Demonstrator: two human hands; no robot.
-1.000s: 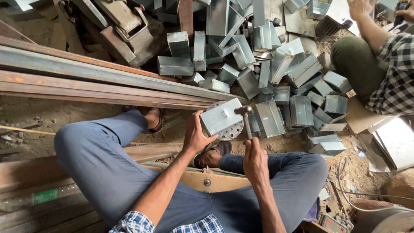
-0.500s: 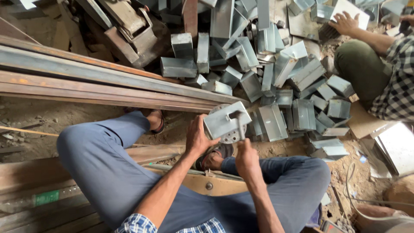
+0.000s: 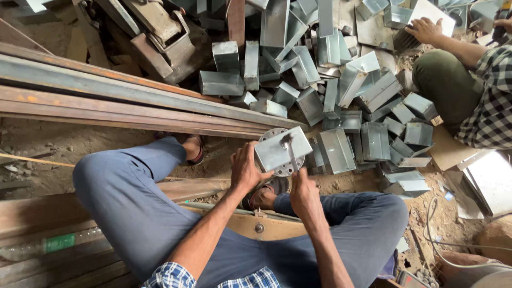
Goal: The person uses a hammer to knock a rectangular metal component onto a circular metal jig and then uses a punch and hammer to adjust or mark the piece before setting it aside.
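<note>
Near the middle of the frame the person's left hand (image 3: pixel 246 169) clasps the left edge of a grey folded sheet-metal piece (image 3: pixel 277 150), its grip closed on the metal with the fingers curled over the near edge. The piece rests flat on a round perforated steel disc (image 3: pixel 284 169) whose rim and holes show beneath it at top left and bottom. Just below and right of it, the right hand (image 3: pixel 303 193) is wrapped in a tight grip around the handle of a small hammer (image 3: pixel 290 151), whose shaft runs up across the face of the metal piece with its head close to the piece's upper edge. Both forearms come up from the bottom of the frame over the person's bent legs in blue trousers (image 3: pixel 133 208), and one sandalled foot (image 3: pixel 192 149) shows left of the hands. A heap of similar grey metal boxes (image 3: pixel 341 106) fills the upper middle and right of the frame on the dirt floor (image 3: pixel 53 149). Long rusty steel beams (image 3: pixel 106 96) run across the left half above the legs. At upper right another person in a checked shirt (image 3: pixel 490 101) sits with one hand (image 3: pixel 425 29) laid on the heap.
</note>
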